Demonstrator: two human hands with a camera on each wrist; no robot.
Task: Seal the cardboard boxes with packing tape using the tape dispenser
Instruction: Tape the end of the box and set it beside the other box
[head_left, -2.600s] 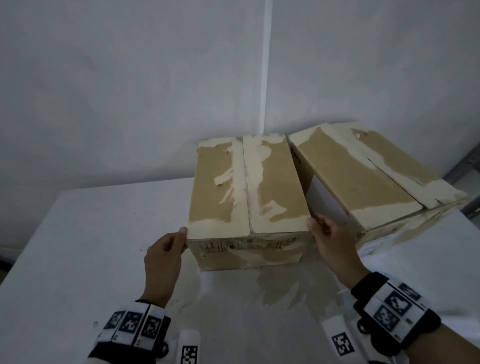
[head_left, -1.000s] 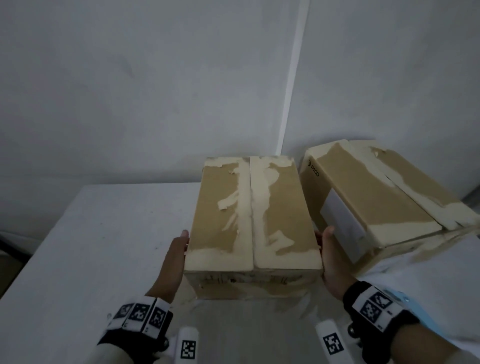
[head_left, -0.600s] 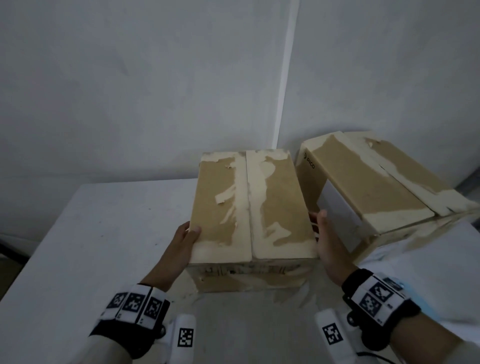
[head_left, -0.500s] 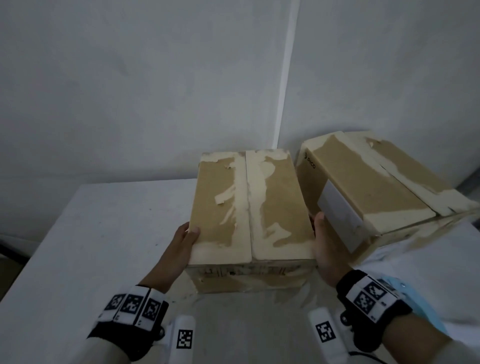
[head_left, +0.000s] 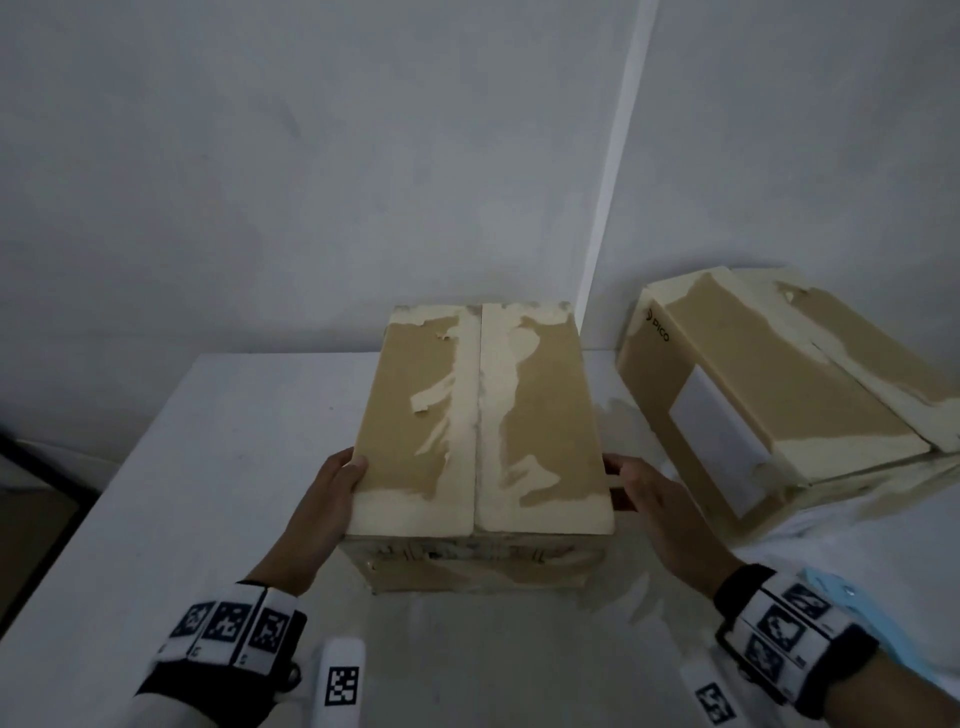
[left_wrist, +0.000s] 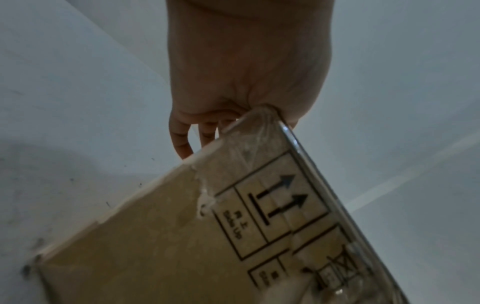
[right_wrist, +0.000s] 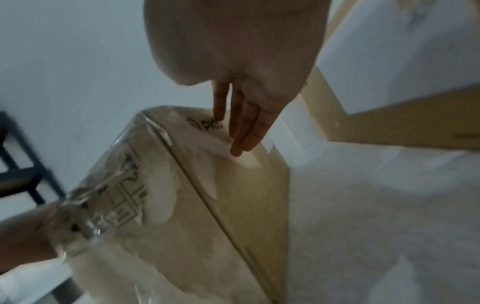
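Note:
A brown cardboard box (head_left: 478, 426) with torn pale tape marks along its closed top seam stands in the middle of the white table (head_left: 208, 467). My left hand (head_left: 332, 499) grips its near left corner, thumb over the top edge and fingers curled on the side (left_wrist: 182, 144). My right hand (head_left: 649, 499) presses flat against the box's right side, its fingers (right_wrist: 244, 131) straight by the printed logo. I cannot tell whether the box (right_wrist: 207, 195) is off the table. A second, similar box (head_left: 779, 405) lies skewed at the right. No tape dispenser is in view.
Grey walls meet in a corner (head_left: 613, 208) right behind the boxes. The table's left edge (head_left: 93, 509) drops to a dark floor, and a black frame (right_wrist: 20, 174) stands beyond it. Bare tabletop lies left of the held box and in front of it.
The box has come towards me and away from the second box, so a gap has opened between them. Both hands have stayed on its near corners.

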